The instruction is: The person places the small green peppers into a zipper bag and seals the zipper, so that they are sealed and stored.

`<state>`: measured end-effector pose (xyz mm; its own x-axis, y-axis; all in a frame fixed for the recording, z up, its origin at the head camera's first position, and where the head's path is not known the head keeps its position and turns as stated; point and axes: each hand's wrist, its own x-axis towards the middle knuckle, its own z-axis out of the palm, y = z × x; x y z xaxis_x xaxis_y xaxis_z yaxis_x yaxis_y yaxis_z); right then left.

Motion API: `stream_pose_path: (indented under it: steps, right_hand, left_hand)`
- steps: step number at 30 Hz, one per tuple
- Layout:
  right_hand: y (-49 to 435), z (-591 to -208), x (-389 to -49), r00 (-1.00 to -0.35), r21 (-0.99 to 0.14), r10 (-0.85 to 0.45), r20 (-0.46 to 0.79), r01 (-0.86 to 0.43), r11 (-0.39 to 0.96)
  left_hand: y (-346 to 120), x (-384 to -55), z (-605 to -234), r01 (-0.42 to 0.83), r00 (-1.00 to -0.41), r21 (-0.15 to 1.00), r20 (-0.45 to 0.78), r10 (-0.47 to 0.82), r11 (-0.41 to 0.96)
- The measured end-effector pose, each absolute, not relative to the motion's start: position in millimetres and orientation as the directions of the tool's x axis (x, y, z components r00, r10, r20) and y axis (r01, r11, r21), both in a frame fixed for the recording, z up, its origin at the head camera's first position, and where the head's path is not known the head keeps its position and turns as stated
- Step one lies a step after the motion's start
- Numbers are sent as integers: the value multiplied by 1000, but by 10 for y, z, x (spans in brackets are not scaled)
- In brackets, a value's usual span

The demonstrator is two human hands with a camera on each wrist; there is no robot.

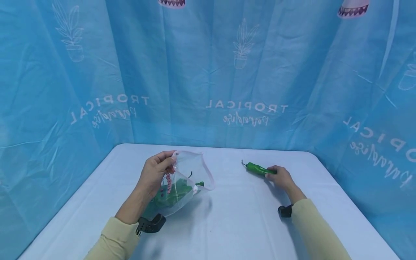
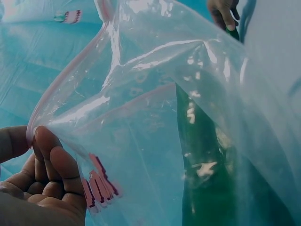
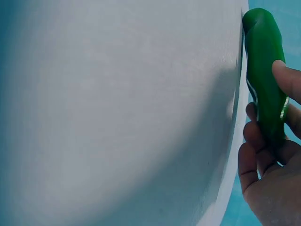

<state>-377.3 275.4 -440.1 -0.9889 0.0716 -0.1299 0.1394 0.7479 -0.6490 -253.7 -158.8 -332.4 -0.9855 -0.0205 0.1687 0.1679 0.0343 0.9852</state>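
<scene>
My left hand [image 1: 156, 171] pinches the rim of a clear zip bag [image 1: 191, 164] between thumb and fingers, and the bag's pink-edged mouth gapes toward the right. Inside it lie several green peppers [image 1: 173, 193], with stems showing near the mouth; the left wrist view shows them through the plastic, a green pepper [image 2: 202, 165] close up. On the right, my right hand [image 1: 281, 176] holds one long green pepper [image 1: 258, 169] by its tip end, its stem pointing left. In the right wrist view, thumb and fingers wrap the lower part of this pepper [image 3: 265, 56].
A white-covered table [image 1: 234, 216] lies under both hands. Blue printed curtains [image 1: 195, 72] hang along its back and both sides. Black wrist straps [image 1: 151, 224] sit on both wrists.
</scene>
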Motion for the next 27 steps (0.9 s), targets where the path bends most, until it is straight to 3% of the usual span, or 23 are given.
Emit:
stream_pose_path:
  steps: [27]
  right_hand:
    - [2443,-4144,-3258,-1000,-759,-8,-10,2,651]
  left_hand:
    - [-1579,-2521,-3308,178,-984,984,178,-21,20]
